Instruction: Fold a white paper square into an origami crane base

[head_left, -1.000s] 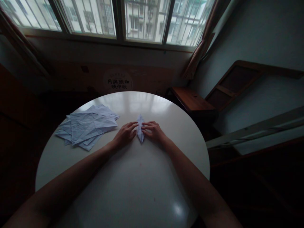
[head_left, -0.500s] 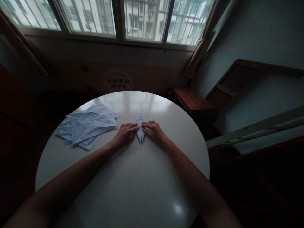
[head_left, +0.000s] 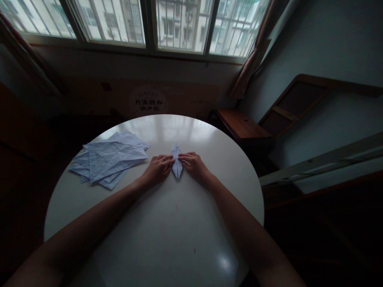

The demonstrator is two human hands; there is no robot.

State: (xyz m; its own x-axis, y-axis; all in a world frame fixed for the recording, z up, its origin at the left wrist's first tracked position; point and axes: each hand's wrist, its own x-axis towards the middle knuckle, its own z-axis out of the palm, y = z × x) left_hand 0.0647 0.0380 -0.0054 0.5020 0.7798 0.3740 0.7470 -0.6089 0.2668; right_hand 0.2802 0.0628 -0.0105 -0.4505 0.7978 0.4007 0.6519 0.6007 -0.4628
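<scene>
A small white paper folded into a narrow pointed diamond (head_left: 177, 167) lies on the round white table (head_left: 167, 239), near its middle. My left hand (head_left: 157, 169) rests at the paper's left edge, fingers pressed together on it. My right hand (head_left: 193, 164) does the same at the right edge, fingertips on the fold. Both hands pin the paper flat against the table.
A loose pile of creased white sheets (head_left: 109, 159) lies on the table's left side. Behind the table are a window wall and a box with printed characters (head_left: 149, 105). A wooden stool (head_left: 241, 126) and leaning wooden frames (head_left: 295, 105) stand to the right.
Both hands' fingertips have slid slightly closer along the folded paper's middle; otherwise nothing has moved.
</scene>
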